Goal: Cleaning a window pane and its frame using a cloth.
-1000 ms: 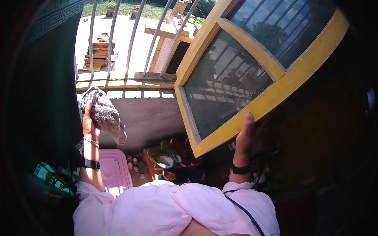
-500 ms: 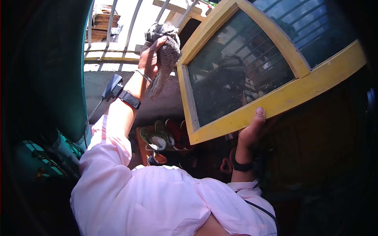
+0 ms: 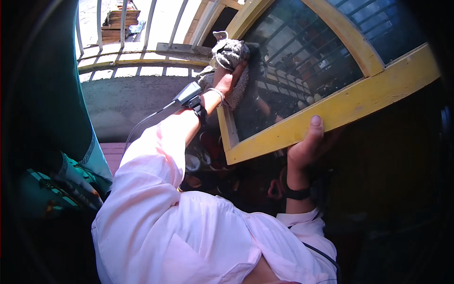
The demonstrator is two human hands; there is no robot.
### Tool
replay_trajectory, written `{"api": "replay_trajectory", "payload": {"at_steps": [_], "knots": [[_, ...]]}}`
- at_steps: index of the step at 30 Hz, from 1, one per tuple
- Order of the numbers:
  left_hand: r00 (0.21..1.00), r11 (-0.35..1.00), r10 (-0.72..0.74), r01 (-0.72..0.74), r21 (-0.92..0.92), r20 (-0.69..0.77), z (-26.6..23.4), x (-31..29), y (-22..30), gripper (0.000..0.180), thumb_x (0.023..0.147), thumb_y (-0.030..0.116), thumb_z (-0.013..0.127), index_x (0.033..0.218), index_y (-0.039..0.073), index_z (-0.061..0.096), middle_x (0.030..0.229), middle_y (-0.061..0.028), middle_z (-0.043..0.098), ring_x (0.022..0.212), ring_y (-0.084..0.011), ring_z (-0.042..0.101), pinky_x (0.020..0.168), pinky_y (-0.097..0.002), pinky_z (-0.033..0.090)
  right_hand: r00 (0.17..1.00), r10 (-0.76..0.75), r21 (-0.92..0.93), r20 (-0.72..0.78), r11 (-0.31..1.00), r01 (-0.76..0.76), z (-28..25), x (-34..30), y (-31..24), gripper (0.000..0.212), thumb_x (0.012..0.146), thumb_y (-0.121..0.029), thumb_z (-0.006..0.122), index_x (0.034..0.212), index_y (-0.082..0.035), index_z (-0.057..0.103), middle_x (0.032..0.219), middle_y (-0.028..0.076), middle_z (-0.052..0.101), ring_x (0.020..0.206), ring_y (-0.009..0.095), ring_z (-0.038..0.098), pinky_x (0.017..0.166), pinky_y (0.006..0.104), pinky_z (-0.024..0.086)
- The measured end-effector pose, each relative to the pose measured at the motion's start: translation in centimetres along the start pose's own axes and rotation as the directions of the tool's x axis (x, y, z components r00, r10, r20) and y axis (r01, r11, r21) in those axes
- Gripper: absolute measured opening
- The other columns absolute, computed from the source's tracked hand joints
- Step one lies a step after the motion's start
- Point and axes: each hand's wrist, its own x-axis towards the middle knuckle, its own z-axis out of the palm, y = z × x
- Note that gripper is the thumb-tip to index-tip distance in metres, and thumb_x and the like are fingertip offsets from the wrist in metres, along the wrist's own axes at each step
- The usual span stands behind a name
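A bunched grey cloth (image 3: 231, 53) is gripped in my left hand (image 3: 227, 79), which holds it against the glass near the left side of the window sash. Part of the cloth hangs down below the fingers. The sash (image 3: 340, 108) has a yellow wooden frame around dark, speckled glass panes (image 3: 293, 71) and tilts up to the right. My right hand (image 3: 307, 146) grips the lower frame rail, thumb on the front face; its other fingers are hidden behind the wood. A small device (image 3: 188, 94) with a cable is strapped to my left wrist.
Pale metal bars (image 3: 150, 23) rise from a sunlit sill (image 3: 137, 57) at the far left. A dark green curtain (image 3: 61, 85) hangs along the left. Shoes (image 3: 193, 162) lie in shadow below the sash. Stacked wood (image 3: 120, 23) stands outside.
My left hand has moved right with the cloth, from beside the sash onto its glass. My right hand keeps its hold on the lower rail.
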Motion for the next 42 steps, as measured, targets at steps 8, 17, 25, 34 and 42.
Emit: {"api": "replay_trajectory", "payload": {"at_steps": [8,17,25,34,42], "knots": [[0.881,0.861,0.270,-0.402,0.312,0.389,-3.6,-10.6,2.9,0.037,0.086,0.030,0.062,0.113,0.005,0.060,0.108,-0.0167,0.061,0.100,-0.0365,0.056,0.093,-0.0420,0.042,0.998,0.010,-0.094,-0.056,0.995,-0.016,0.7,-0.2,-0.4,0.076,0.082,-0.025,0.053,0.144,0.001,0.019,0.140,0.022,0.033,0.124,0.030,0.041,0.103,0.0400,0.034],[0.904,0.905,0.426,-0.425,-0.030,0.037,4.3,6.9,12.4,0.047,0.087,0.046,0.060,0.108,0.005,0.062,0.104,-0.0162,0.064,0.098,-0.0336,0.060,0.087,-0.0401,0.044,0.995,-0.003,-0.194,-0.097,0.981,-0.016,2.0,-0.7,-1.2,0.072,0.082,-0.023,0.052,0.143,0.002,0.023,0.138,0.022,0.036,0.122,0.030,0.043,0.101,0.0395,0.036],[0.897,0.901,0.423,-0.431,0.042,0.127,3.1,5.3,12.6,0.044,0.087,0.045,0.059,0.103,0.004,0.066,0.100,-0.0196,0.065,0.097,-0.0343,0.060,0.083,-0.0419,0.044,0.981,0.025,-0.131,-0.193,0.990,-0.051,2.3,-0.2,-0.3,0.066,0.078,-0.029,0.053,0.133,0.002,0.036,0.124,0.019,0.045,0.112,0.027,0.049,0.095,0.0389,0.041],[0.563,0.696,0.640,-0.713,-0.084,0.523,1.1,-5.3,8.4,0.030,0.089,0.031,0.058,0.112,0.012,0.063,0.113,-0.0122,0.062,0.110,-0.0310,0.054,0.098,-0.0416,0.040,0.981,0.026,-0.028,-0.191,0.999,-0.032,-1.3,0.4,2.4,0.059,0.080,-0.029,0.052,0.127,0.004,0.043,0.117,0.019,0.052,0.106,0.028,0.053,0.091,0.0402,0.045],[0.880,0.894,0.448,-0.443,0.068,-0.157,7.8,12.1,14.2,0.030,0.089,0.026,0.058,0.108,0.004,0.063,0.104,-0.0191,0.063,0.104,-0.0358,0.056,0.094,-0.0421,0.040,0.992,-0.126,-0.424,0.009,0.898,0.118,-0.7,0.7,0.8,0.061,0.084,-0.028,0.049,0.132,0.007,0.035,0.125,0.021,0.046,0.112,0.029,0.048,0.096,0.0393,0.039]]}}
